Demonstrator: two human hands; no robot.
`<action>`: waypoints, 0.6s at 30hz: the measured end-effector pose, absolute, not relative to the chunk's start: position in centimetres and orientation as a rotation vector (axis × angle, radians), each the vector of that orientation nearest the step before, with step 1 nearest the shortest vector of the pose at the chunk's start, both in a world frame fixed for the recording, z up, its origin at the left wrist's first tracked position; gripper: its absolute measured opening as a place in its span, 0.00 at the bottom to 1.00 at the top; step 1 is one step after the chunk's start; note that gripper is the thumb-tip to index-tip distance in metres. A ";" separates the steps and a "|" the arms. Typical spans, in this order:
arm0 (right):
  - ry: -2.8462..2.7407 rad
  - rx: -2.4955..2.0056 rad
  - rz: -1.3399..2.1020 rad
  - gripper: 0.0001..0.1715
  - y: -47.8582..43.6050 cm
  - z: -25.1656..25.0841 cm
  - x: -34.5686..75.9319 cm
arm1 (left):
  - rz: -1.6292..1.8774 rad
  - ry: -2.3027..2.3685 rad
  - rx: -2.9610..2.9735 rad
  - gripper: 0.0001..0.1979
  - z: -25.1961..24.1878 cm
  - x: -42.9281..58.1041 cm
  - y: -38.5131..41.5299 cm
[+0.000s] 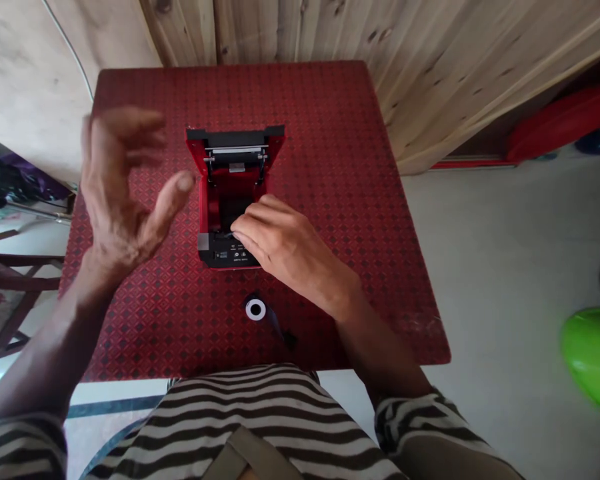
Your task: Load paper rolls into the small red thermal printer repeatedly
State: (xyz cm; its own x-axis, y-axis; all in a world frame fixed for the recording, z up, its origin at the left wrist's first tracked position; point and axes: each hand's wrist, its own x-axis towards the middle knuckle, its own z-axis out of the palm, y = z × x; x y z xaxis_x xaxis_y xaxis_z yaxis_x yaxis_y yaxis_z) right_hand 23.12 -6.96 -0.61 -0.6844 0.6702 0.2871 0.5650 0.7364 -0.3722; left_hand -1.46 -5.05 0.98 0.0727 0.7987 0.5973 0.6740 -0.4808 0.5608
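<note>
A small red and black printer [210, 207] stands on the table with its lid [236, 141] raised, showing the dark compartment inside. My right hand [285, 240] is over the front right of the printer, with thumb and fingertips pinched together at the compartment's front edge. Whatever may be between those fingertips is hidden. To the left of the printer, my left hand [125, 187] hovers open, fingers and thumb apart, slightly blurred and holding nothing. Between the printer and my body lies a small dark roll [255, 309] with a white core, its loose dark strip trailing to the right.
The table [360, 200] has a red patterned cover and stands near a wooden plank wall [300, 33]. A dark wooden chair [20, 273] is at the left. On the floor to the right sits a bright green rounded object [593, 360].
</note>
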 end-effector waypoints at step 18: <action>-2.202 -1.004 -0.081 0.12 -10.5 -4.0 22.7 | 0.827 1.043 2.611 0.33 -2.3 -1.4 -6.5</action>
